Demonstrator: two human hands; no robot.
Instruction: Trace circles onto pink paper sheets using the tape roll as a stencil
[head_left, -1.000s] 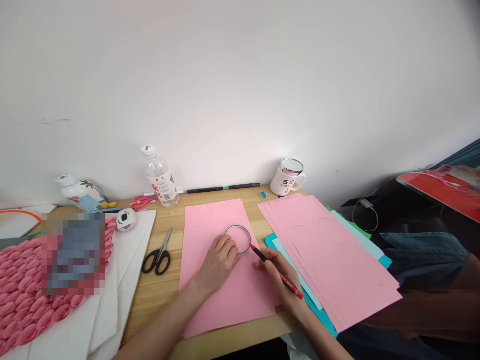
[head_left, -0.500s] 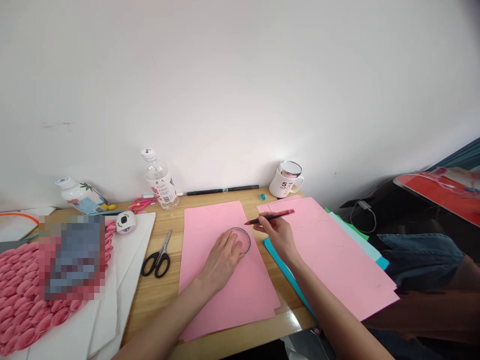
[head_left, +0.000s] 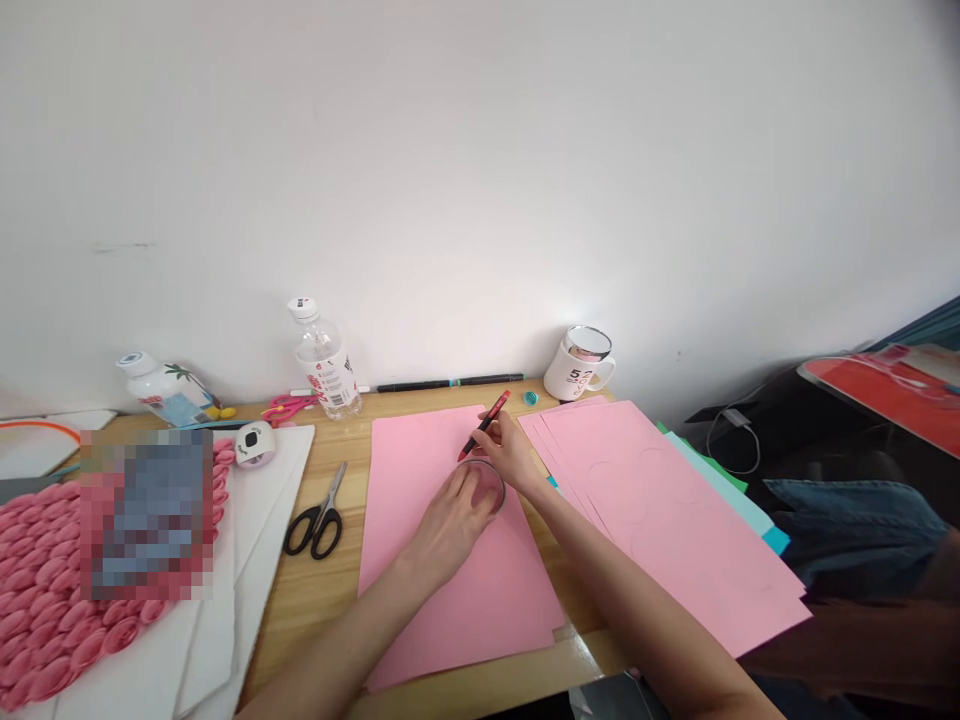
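Note:
My left hand (head_left: pixel 451 520) lies on a round, dark-rimmed disc (head_left: pixel 503 492), its fingers pressing it onto the pink paper (head_left: pixel 465 625). Whether the disc's middle is clear or hollow I cannot tell. In a writing grip, my right hand (head_left: pixel 511 455) holds a red and black pen (head_left: pixel 484 428), tilted, with its tip at the disc's far edge. To the right, a second stack of pink sheets (head_left: pixel 697 530) bears faint curved lines, and my right forearm passes over its near-left part. Black-handled scissors (head_left: pixel 319 520) lie left of the paper in front of me.
Along the wall stand a clear bottle (head_left: pixel 330 375), a white bottle (head_left: pixel 161 390), a mug (head_left: pixel 581 365) and black pens (head_left: pixel 450 382). Pink paper petals (head_left: pixel 45 600) on white boards (head_left: pixel 274 480) fill the left. Blue and green sheets (head_left: pixel 724 500) poke out at right.
My right hand has moved left with the pen, bringing its tip from beyond the disc's right side to the far rim. My left hand still presses the disc in place.

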